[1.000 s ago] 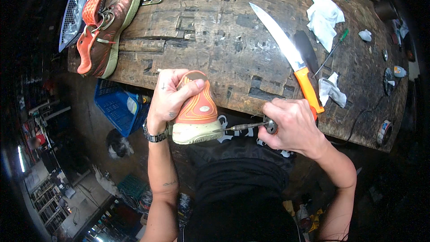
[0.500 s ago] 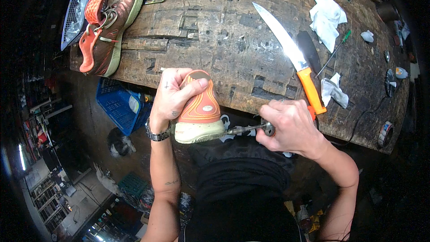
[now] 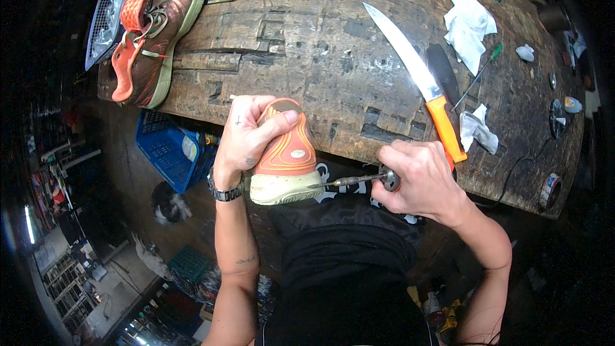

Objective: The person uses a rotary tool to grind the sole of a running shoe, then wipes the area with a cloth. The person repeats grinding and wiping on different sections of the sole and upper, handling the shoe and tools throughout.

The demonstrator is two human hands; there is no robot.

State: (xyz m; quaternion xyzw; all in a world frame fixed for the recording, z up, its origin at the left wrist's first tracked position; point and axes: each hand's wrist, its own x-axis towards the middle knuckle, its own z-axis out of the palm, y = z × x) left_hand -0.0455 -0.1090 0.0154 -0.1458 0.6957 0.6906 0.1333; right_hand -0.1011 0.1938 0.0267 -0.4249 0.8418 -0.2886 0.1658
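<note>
Near the bench's front edge my left hand [image 3: 250, 131] grips an orange shoe [image 3: 288, 154], its thumb over the top and the pale sole [image 3: 282, 189] toward me. My right hand [image 3: 416, 176] is closed on a metal rotary tool [image 3: 352, 181], whose thin shaft meets the right part of that sole; an orange part shows behind the fingers. A curved knife [image 3: 403, 51] with an orange handle lies just beyond my right hand. A brown shoe [image 3: 160, 45] with coral lining and pale sole rests on the bench at the left.
The wooden bench [image 3: 301, 45] holds a mesh tray [image 3: 106, 25], phones, white cloths [image 3: 467, 25], a green-handled thin tool [image 3: 493, 54], a tape roll [image 3: 549, 191] and small items. A blue crate [image 3: 160, 154] sits below at left; a dark cord [image 3: 512, 179] runs at the right.
Both hands, the orange shoe and the tool have shifted only slightly, the shoe a little up and to the right. The grips are the same.
</note>
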